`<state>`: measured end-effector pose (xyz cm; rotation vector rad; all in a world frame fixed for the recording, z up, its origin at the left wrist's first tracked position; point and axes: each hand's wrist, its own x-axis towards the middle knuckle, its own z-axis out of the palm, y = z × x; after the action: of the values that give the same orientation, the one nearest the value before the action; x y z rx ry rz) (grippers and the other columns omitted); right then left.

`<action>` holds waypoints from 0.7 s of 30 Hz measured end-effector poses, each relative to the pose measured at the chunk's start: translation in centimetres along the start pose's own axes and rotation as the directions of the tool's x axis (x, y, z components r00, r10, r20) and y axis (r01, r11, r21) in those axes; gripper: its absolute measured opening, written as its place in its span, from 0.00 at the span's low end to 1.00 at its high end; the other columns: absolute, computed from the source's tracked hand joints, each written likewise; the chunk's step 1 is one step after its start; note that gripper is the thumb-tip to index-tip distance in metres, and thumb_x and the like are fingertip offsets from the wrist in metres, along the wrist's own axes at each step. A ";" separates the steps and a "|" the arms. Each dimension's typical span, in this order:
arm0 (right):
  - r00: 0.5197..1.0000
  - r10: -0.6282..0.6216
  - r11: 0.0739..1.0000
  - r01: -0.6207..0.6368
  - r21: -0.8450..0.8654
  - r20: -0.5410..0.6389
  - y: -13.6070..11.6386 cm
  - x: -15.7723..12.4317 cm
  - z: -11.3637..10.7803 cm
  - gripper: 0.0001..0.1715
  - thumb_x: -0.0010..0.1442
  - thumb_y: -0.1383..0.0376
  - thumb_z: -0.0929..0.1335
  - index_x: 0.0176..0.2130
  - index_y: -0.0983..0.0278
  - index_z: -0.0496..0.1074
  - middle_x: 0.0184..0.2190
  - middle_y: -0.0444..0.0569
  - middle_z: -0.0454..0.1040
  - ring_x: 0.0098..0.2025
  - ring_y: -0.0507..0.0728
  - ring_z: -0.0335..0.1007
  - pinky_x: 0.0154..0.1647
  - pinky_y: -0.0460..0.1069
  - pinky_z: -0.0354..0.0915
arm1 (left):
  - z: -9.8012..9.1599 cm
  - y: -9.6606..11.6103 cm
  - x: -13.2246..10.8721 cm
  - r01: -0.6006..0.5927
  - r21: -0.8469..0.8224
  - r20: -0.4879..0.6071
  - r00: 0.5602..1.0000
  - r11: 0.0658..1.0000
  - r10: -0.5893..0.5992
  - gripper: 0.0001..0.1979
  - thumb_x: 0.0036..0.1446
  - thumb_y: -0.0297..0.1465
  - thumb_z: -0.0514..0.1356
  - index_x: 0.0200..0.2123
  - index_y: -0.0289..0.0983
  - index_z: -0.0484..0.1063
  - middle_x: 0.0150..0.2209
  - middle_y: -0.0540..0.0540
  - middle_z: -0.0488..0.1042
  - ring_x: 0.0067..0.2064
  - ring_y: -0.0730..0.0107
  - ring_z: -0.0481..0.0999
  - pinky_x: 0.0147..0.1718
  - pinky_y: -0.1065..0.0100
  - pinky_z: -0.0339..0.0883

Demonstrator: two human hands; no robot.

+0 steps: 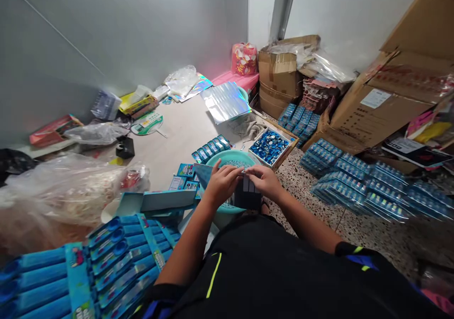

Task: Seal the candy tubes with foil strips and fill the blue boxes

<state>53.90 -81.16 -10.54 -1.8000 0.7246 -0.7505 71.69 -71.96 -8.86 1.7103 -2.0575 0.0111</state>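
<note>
Shirt (269, 267); left hand (222, 183), right hand (265, 181) on card (248, 199)

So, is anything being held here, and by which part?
A small dark pack, pinched along its top edge by the left hand and right hand, above the teal basin.

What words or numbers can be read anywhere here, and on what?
None can be read.
The white label on the cardboard box: too blurred.
Logo on the blue packs: too blurred.
Print on the small blue boxes: too small.
Face of the dark packet: nothing legible.
</note>
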 end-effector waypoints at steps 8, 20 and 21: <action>0.998 0.058 0.989 -0.053 0.135 -0.028 -2.2 -0.2 0.9 0.10 0.59 0.59 0.69 0.34 0.60 0.80 0.34 0.47 0.81 0.39 0.59 0.75 0.43 0.53 0.68 | -0.4 0.3 -2.1 0.004 0.103 -0.144 0.990 0.995 0.010 0.14 0.68 0.29 0.55 0.51 0.46 0.76 0.54 0.47 0.79 0.60 0.60 0.74 0.67 0.45 0.53; 0.996 0.049 0.983 -0.061 0.175 0.074 -3.6 -0.2 0.5 0.09 0.57 0.60 0.69 0.32 0.60 0.79 0.32 0.46 0.80 0.38 0.59 0.74 0.42 0.52 0.67 | -2.9 0.7 -2.2 0.133 0.028 -0.103 0.986 0.991 -0.129 0.15 0.63 0.41 0.62 0.51 0.43 0.75 0.47 0.44 0.80 0.50 0.61 0.78 0.58 0.56 0.63; 0.995 0.039 0.984 -0.054 0.171 0.092 -3.7 -0.1 0.4 0.09 0.57 0.60 0.69 0.31 0.60 0.79 0.32 0.46 0.79 0.37 0.58 0.73 0.42 0.52 0.67 | -3.3 0.7 -2.0 0.123 0.039 -0.065 0.991 0.992 -0.121 0.13 0.64 0.42 0.61 0.48 0.44 0.77 0.44 0.46 0.80 0.47 0.62 0.78 0.57 0.55 0.62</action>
<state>54.60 -79.76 -7.17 -1.6427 0.6217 -0.6775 72.43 -69.01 -6.43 1.8360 -1.9178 0.0696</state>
